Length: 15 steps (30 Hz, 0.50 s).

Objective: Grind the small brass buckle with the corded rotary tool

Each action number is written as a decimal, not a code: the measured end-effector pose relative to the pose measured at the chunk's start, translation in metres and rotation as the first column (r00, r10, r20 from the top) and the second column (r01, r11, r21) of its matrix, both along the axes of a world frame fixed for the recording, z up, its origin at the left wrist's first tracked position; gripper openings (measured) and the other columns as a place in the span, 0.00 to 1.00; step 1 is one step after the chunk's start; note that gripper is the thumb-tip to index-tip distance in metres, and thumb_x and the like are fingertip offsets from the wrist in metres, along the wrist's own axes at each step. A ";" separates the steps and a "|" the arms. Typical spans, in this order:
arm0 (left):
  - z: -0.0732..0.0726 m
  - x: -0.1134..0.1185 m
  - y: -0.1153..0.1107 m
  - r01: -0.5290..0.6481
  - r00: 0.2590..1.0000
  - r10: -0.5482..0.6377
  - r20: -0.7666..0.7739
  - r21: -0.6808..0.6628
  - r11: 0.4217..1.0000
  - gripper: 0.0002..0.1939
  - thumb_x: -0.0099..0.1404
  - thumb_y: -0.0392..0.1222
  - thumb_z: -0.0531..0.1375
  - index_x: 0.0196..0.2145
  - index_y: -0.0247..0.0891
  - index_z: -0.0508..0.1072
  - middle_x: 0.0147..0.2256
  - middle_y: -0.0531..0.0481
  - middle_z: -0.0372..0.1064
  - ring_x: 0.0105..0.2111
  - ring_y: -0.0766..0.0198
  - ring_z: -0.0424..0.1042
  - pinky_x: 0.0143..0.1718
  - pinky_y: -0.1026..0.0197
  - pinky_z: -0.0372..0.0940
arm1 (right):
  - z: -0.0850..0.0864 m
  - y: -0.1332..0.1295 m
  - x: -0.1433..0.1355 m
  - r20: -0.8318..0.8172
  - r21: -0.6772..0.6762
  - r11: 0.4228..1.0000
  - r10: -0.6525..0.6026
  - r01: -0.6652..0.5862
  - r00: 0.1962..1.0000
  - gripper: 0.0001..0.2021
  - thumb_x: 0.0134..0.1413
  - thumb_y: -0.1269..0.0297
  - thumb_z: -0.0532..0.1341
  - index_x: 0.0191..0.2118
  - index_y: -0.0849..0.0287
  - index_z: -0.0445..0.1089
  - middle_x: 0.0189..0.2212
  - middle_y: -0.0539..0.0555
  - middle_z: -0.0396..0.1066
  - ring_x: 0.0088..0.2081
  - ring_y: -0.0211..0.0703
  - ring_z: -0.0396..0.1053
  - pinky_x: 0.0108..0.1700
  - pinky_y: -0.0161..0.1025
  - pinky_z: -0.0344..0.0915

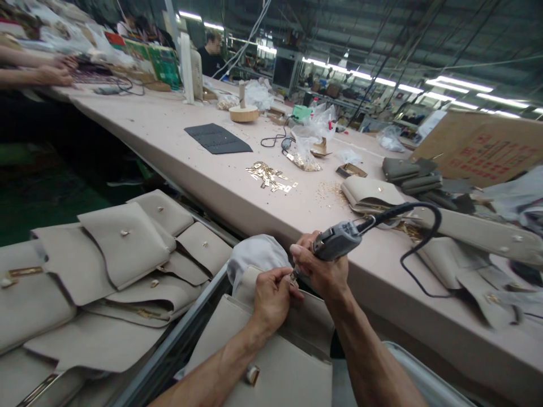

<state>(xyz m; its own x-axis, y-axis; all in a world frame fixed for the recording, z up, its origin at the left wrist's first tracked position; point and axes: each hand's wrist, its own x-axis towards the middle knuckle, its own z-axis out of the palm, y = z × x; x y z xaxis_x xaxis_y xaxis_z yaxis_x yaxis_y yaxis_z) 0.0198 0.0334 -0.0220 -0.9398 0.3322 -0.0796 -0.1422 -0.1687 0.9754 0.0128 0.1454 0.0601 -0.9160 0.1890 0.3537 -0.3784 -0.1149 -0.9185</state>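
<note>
A grey corded electric screwdriver [337, 240] is gripped in my right hand [324, 268], its tip slanting down to the left. My left hand [272, 297] pinches a small metal fitting at the flap of a beige bag [265, 367], right where the tool tip meets it. The fitting is mostly hidden by my fingers. The bag lies in front of me below the table edge, with a gold and white clasp [252, 375] on its near side. Light grey cloth [258, 254] bulges behind the bag.
Beige bags [125, 243] are heaped at the left. The long table [203, 175] carries gold plates [271, 176], a black sheet [218, 139], plastic bags and a wooden disc [244, 114]. More bag parts and a carton [483, 147] are at the right. Another person's hands [55, 73] show far left.
</note>
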 end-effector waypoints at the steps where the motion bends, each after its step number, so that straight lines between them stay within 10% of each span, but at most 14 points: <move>1: -0.001 0.000 0.000 0.009 1.000 -0.009 -0.011 0.000 1.000 0.13 0.67 0.43 0.58 0.39 0.32 0.79 0.23 0.48 0.78 0.23 0.58 0.78 0.28 0.62 0.69 | 0.003 0.000 0.001 -0.004 -0.007 1.000 0.003 -0.003 1.000 0.12 0.52 0.70 0.73 0.27 0.60 0.68 0.24 0.48 0.68 0.20 0.33 0.61 0.21 0.33 0.58; 7: -0.007 0.003 0.002 -0.002 1.000 0.002 -0.003 -0.001 1.000 0.16 0.70 0.43 0.56 0.45 0.32 0.79 0.29 0.47 0.80 0.23 0.61 0.79 0.28 0.64 0.70 | 0.037 0.036 0.003 -0.139 -0.225 0.969 -0.132 0.098 0.981 0.09 0.55 0.68 0.70 0.29 0.60 0.69 0.27 0.49 0.70 0.20 0.30 0.60 0.26 0.34 0.63; 15: -0.005 0.000 0.003 -0.033 0.999 0.030 0.038 0.086 0.996 0.11 0.66 0.45 0.64 0.37 0.32 0.74 0.27 0.47 0.78 0.19 0.64 0.75 0.25 0.65 0.70 | 0.036 0.167 -0.030 0.124 -0.541 0.704 -0.474 0.460 0.872 0.12 0.45 0.76 0.70 0.27 0.60 0.65 0.25 0.50 0.68 0.21 0.30 0.61 0.24 0.33 0.65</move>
<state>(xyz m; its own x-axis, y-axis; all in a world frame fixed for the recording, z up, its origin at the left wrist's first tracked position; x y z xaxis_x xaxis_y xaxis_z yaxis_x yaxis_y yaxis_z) 0.0197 0.0367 -0.0270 -0.9471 0.3093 -0.0860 -0.1703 -0.2572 0.9512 -0.0176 0.3122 0.0964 -0.6517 0.7544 0.0788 -0.5380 -0.3866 -0.7491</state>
